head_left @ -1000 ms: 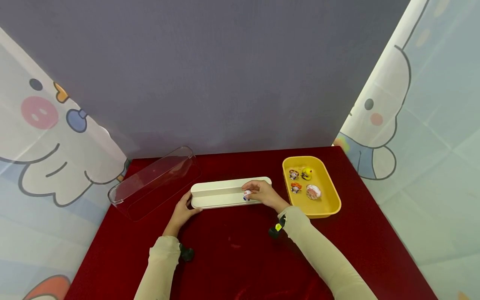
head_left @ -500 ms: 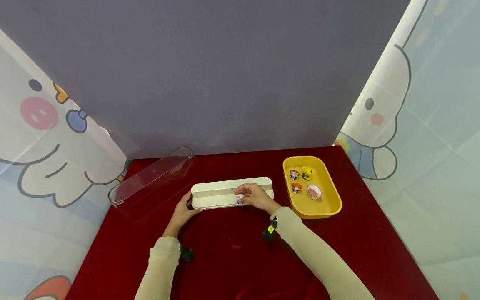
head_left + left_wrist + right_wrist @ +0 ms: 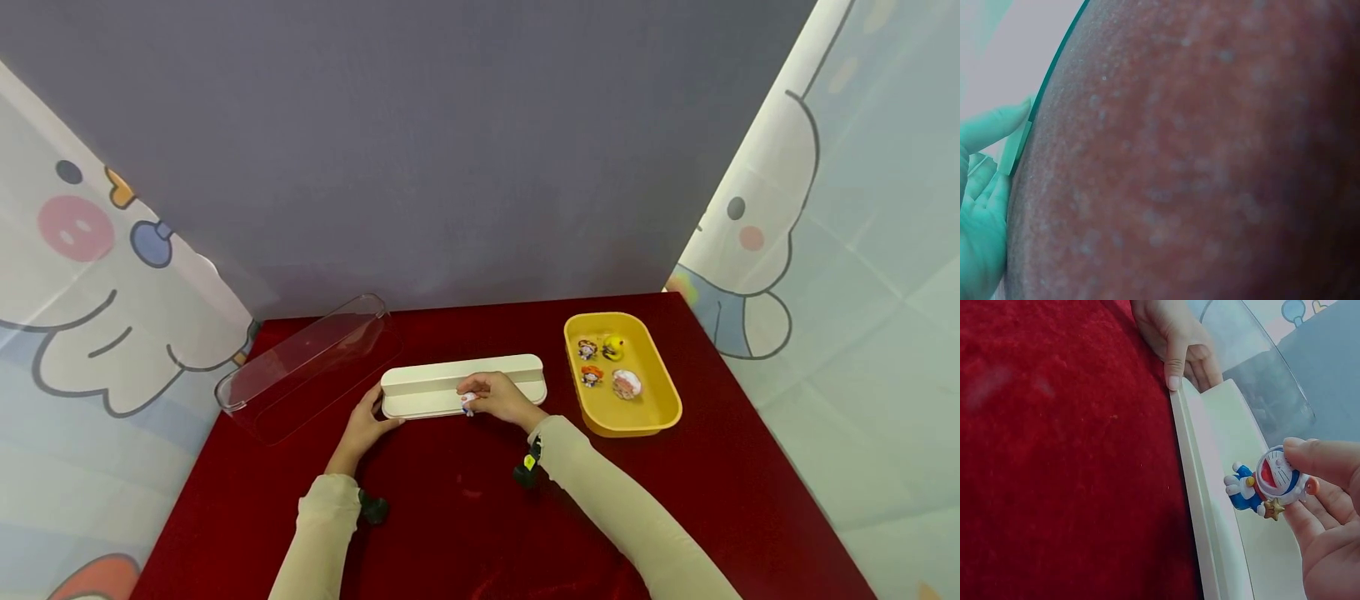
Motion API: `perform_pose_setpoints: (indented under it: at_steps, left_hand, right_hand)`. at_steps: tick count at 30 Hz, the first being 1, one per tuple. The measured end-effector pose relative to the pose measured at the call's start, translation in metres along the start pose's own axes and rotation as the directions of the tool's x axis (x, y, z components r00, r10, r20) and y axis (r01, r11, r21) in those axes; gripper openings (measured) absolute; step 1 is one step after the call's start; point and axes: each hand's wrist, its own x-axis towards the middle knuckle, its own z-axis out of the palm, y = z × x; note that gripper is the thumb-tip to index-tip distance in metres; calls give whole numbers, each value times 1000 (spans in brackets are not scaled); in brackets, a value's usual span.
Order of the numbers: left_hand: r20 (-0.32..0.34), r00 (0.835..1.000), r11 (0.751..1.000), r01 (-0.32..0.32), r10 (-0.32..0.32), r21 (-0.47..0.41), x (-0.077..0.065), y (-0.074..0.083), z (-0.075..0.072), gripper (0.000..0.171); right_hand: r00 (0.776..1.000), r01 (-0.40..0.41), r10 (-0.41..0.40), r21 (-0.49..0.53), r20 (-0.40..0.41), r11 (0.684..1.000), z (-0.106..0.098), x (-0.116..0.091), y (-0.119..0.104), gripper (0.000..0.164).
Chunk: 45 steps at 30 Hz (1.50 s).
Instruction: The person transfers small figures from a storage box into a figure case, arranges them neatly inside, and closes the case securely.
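My right hand (image 3: 498, 400) pinches a small blue-and-white cartoon cat figurine (image 3: 1269, 478) between thumb and fingers. The figurine has a red mouth and a gold star, and in the right wrist view it leans sideways, its feet to the left. It is over a long cream two-step display base (image 3: 420, 405), near the middle of the front edge; whether it touches the base cannot be made out. At the base's left end, my left hand (image 3: 365, 427) holds on, thumb (image 3: 1174, 378) at the front corner and fingers around the end.
A clear plastic cover (image 3: 307, 358) lies at a slant on the left. On the right stands a yellow tray (image 3: 654, 408) holding several small figurines (image 3: 627, 384). Red cloth (image 3: 450, 500) covers the table, with a grey wall behind it.
My right hand has slid left along the base with the figurine, from its right part to near the middle. The left hand has stayed at the left end.
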Motion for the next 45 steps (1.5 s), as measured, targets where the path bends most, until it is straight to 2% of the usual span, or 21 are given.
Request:
perform_pose_setpoints:
  at_steps: [6, 9, 11, 13, 16, 20, 27, 30, 34, 40, 45]
  left_hand:
    - [-12, 1000, 1000, 4, -4, -19, 9, -29, -1, 89]
    - [-19, 1000, 1000, -8, 8, -4, 9, -33, -1, 90]
    - [-22, 1000, 1000, -14, 14, -7, 8, -34, 0, 90]
    - [-15, 1000, 1000, -15, 15, -5, 7, -28, -1, 89]
    - [-5, 1000, 1000, -7, 7, -15, 2, -12, -1, 87]
    - [-5, 1000, 1000, -20, 20, -9, -2, 1, -2, 85]
    - [-29, 1000, 1000, -12, 12, -11, 7, -26, 0, 88]
    - [-39, 999, 999, -35, 35, 3, 8, -30, 1, 88]
    - [-47, 997, 998, -59, 59, -5, 9, -31, 1, 88]
    - [-30, 999, 1000, -13, 12, -17, 9, -28, 0, 88]
    - [-16, 1000, 999, -13, 13, -36, 4, -10, -1, 87]
  right_hand:
    - [1000, 11, -11, -8, 2, 1000, 6, 4, 0, 24]
    - [1000, 17, -17, 0, 5, 1000, 9, 5, -2, 23]
    - [1000, 22, -22, 7, 9, 1000, 10, 3, -11, 23]
    - [999, 30, -30, 12, 14, 999, 11, 0, -20, 23]
    - [999, 32, -32, 8, 16, 999, 16, 2, -21, 23]
    - [1000, 20, -20, -2, 15, 1000, 24, 11, -9, 22]
    - [999, 21, -21, -26, 26, 999, 32, 16, -16, 22]
    - [999, 28, -28, -15, 37, 999, 34, 18, -18, 23]
    - [998, 45, -45, 9, 54, 999, 37, 21, -21, 24]
    - [996, 63, -66, 45, 67, 997, 43, 27, -21, 23]
    - [995, 73, -77, 61, 70, 995, 46, 31, -22, 25]
